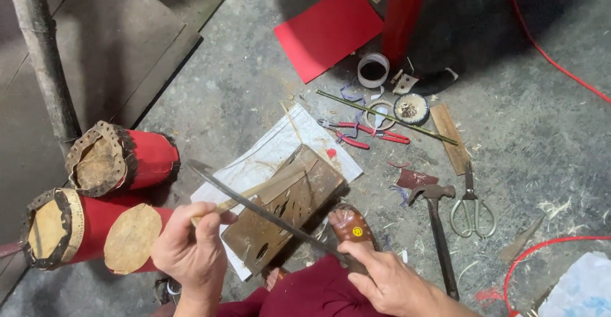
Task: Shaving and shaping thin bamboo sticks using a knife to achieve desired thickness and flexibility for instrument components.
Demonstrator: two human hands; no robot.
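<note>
The left hand closes its fingers on a bamboo strip, the right hand grips a long knife, while a small round dish far right holds pale scraps.

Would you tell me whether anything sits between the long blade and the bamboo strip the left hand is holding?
Nothing visible does: the blade, gripped by the right hand, lies directly across the bamboo strip held by the left hand, above the wooden block.

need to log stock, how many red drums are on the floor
3, all at the left by the left hand: one upper drum near the pole, one at the far left edge, one right beside it. More may lie outside the frame.
</note>
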